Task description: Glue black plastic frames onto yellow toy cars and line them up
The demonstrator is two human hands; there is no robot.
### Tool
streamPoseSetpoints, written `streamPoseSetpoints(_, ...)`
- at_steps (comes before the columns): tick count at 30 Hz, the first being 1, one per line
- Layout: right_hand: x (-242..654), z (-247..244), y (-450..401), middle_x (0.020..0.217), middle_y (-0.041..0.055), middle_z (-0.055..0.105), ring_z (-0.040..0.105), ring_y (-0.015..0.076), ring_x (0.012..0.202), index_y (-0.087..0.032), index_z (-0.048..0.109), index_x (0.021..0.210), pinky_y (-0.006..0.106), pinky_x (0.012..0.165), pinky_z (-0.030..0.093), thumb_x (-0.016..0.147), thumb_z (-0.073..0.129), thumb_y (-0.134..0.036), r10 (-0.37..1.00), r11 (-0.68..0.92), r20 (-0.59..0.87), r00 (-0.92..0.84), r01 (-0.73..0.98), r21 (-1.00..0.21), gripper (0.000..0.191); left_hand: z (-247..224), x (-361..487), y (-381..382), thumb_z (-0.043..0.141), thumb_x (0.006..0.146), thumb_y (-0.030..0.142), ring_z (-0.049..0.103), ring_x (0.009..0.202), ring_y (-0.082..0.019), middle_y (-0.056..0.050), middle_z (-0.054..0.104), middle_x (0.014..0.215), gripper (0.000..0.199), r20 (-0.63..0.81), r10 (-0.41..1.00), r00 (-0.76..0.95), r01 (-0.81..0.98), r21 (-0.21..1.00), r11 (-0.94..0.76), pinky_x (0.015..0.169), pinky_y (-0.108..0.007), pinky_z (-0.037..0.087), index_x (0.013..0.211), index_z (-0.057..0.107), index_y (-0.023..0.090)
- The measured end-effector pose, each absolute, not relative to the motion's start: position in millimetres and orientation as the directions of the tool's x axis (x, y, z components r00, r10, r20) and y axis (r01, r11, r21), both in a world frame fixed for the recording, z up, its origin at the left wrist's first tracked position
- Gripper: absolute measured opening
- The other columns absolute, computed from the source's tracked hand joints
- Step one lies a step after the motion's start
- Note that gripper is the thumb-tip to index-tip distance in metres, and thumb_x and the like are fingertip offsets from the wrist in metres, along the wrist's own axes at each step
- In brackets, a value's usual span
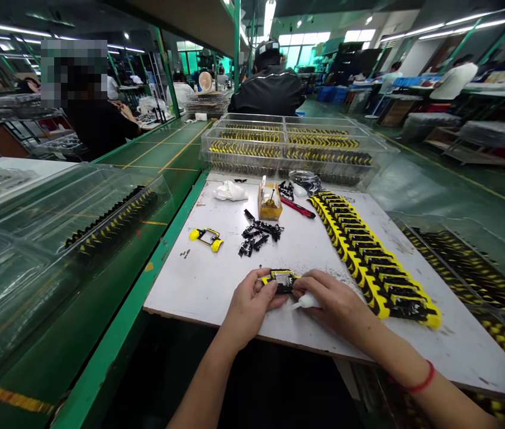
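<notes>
My left hand (249,302) is closed around one end of a small yellow-and-black plastic frame (283,277) above the front of the white board. My right hand (335,304) has its fingertips at the frame's other end. Tucked in that same hand is a small white bottle with a thin nozzle (306,300), its tip pointing left. What the right fingertips pinch on the frame is hidden. Beyond the hands lies a loose pile of small black clips (259,234). To its left a single yellow-and-black frame (208,238) rests flat.
A long row of stacked frames (371,256) runs along the right of the board (190,280). Behind the pile stand an orange box (270,207), a red-and-black tool (298,208) and crumpled white tissue (230,190). Clear trays (243,140) of frames surround the board; co-workers sit beyond.
</notes>
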State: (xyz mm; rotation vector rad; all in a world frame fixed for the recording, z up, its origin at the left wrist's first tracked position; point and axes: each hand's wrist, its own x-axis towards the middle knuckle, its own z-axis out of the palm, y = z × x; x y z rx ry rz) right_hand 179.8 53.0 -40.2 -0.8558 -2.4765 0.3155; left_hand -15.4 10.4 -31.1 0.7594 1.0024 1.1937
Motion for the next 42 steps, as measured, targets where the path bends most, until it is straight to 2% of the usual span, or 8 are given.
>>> streamPoseSetpoints(4,180.1,-40.4,52.3,0.096,0.0032,0.054,0.055,0.0165,0.088,-0.021,0.051,0.095,0.027,0.076,0.045,0.078,0.054,0.001,0.681,0.717,0.342,-0.648,0.495,-0.490,0.028,-30.6,-15.8,11.5,0.065,0.084,0.026,0.069,0.086,-0.020,-0.009,0.065,0.092,0.040,-0.221,0.972,0.077,-0.367,0.900,0.234,0.091,-0.038,0.055,0.117,0.052,0.009)
streamPoseSetpoints(12,180.8,-33.6,62.2,0.084,0.0001,0.060,0.058,0.0152,0.074,-0.020,0.057,0.087,0.027,0.067,0.043,0.077,0.059,-0.007,0.712,0.687,0.311,-0.630,0.535,-0.491,0.017,-32.3,-15.5,12.1,0.063,0.086,0.025,0.067,0.089,-0.020,-0.010,0.064,0.098,0.033,-0.223,0.969,0.102,-0.301,0.922,0.244,0.092,-0.038,0.055,0.114,0.055,0.008)
streamPoseSetpoints(19,179.3,-29.1,61.1,0.089,0.0019,0.059,0.060,0.0172,0.077,-0.019,0.054,0.092,0.028,0.068,0.045,0.074,0.061,-0.001,0.665,0.743,0.323,-0.674,0.550,-0.381,0.026,-27.6,-14.2,13.0,0.061,0.087,0.021,0.066,0.094,-0.020,-0.011,0.066,0.093,0.030,-0.225,0.972,0.073,-0.334,0.912,0.236,0.089,-0.037,0.057,0.113,0.055,0.006)
streamPoseSetpoints(23,178.9,-30.9,58.1,0.090,0.0029,0.057,0.059,0.0192,0.080,-0.019,0.053,0.092,0.030,0.068,0.046,0.073,0.063,-0.002,0.644,0.765,0.330,-0.690,0.561,-0.317,0.028,-25.2,-15.8,12.6,0.060,0.087,0.021,0.067,0.092,-0.019,-0.013,0.067,0.102,0.033,-0.232,0.967,0.101,-0.339,0.906,0.253,0.089,-0.038,0.057,0.117,0.053,0.007)
streamPoseSetpoints(26,179.5,-31.5,58.8,0.091,0.0029,0.059,0.060,0.0174,0.080,-0.020,0.056,0.091,0.029,0.070,0.047,0.079,0.061,-0.006,0.681,0.727,0.336,-0.650,0.546,-0.416,0.019,-23.7,-16.9,11.7,0.061,0.087,0.018,0.067,0.094,-0.019,-0.014,0.068,0.106,0.035,-0.243,0.963,0.113,-0.363,0.892,0.268,0.091,-0.035,0.055,0.118,0.051,0.007)
streamPoseSetpoints(29,184.5,-30.1,59.5,0.090,0.0028,0.061,0.061,0.0166,0.080,-0.021,0.060,0.090,0.029,0.073,0.048,0.086,0.060,-0.022,0.763,0.637,0.355,-0.540,0.536,-0.553,0.004,-23.5,-18.1,10.8,0.060,0.087,0.018,0.067,0.096,-0.020,-0.015,0.067,0.110,0.035,-0.233,0.963,0.133,-0.382,0.885,0.267,0.093,-0.034,0.054,0.119,0.050,0.007)
streamPoseSetpoints(33,193.7,-27.8,57.0,0.087,0.0021,0.063,0.061,0.0166,0.079,-0.023,0.063,0.088,0.029,0.072,0.048,0.088,0.059,-0.035,0.839,0.533,0.327,-0.434,0.541,-0.650,0.013,-25.7,-19.7,9.8,0.060,0.088,0.022,0.067,0.098,-0.021,-0.016,0.064,0.117,0.037,-0.211,0.964,0.164,-0.383,0.887,0.260,0.094,-0.036,0.054,0.121,0.049,0.008)
streamPoseSetpoints(42,184.1,-31.7,49.3,0.091,0.0036,0.060,0.060,0.0171,0.083,-0.023,0.061,0.092,0.029,0.074,0.048,0.087,0.056,-0.020,0.745,0.663,0.393,-0.540,0.528,-0.531,0.008,-28.8,-19.7,9.4,0.064,0.086,0.026,0.064,0.106,-0.023,-0.015,0.065,0.117,0.040,-0.166,0.969,0.184,-0.372,0.900,0.225,0.096,-0.037,0.053,0.121,0.051,0.010)
